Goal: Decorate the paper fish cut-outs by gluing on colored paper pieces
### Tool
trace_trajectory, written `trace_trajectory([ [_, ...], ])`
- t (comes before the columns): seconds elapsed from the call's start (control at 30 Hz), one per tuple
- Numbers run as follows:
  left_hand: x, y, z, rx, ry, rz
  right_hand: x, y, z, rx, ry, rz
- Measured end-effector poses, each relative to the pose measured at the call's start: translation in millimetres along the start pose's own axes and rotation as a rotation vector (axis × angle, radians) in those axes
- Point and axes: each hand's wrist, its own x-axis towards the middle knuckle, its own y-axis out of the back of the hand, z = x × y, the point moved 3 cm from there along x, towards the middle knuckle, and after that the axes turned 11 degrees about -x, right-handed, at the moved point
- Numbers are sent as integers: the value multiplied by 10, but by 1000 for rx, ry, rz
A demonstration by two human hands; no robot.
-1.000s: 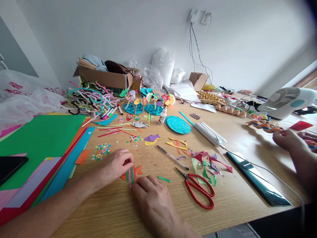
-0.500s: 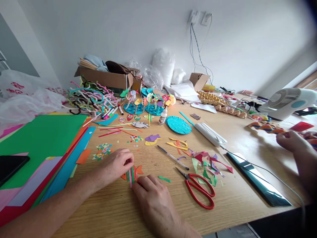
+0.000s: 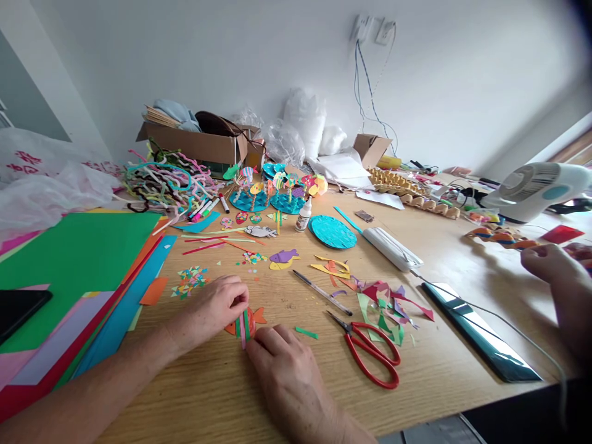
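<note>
An orange paper fish [image 3: 252,322] lies flat on the table between my hands, with green and pink paper strips [image 3: 243,330] across its body. My left hand [image 3: 226,300] is closed at the fish's upper edge, thumb and finger pinched on the upper end of a strip. Curled at the lower right edge of the fish, my right hand [image 3: 287,364] presses its fingers down there; its fingertips are partly hidden. A short green strip [image 3: 306,333] lies right of my right hand. Red-handled scissors [image 3: 370,348] and a pen [image 3: 322,292] rest farther right.
Stacked coloured paper [image 3: 78,259] fills the left side. Paper scraps [image 3: 386,308], a glue bottle [image 3: 304,214], a blue disc [image 3: 333,232] and a purple fish [image 3: 283,256] lie beyond. At right are a phone [image 3: 481,333], a fan [image 3: 531,191] and another person's hand [image 3: 550,271].
The view has shifted very slightly. Both my hands keep the same place on the paper fish, and the other person's hand at right has moved a little.
</note>
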Motion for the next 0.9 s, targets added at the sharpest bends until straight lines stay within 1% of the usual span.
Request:
trace_trajectory([
  [0.9,3,-23,15,113,-19,2,-7,-3,-3,8,4,-42],
])
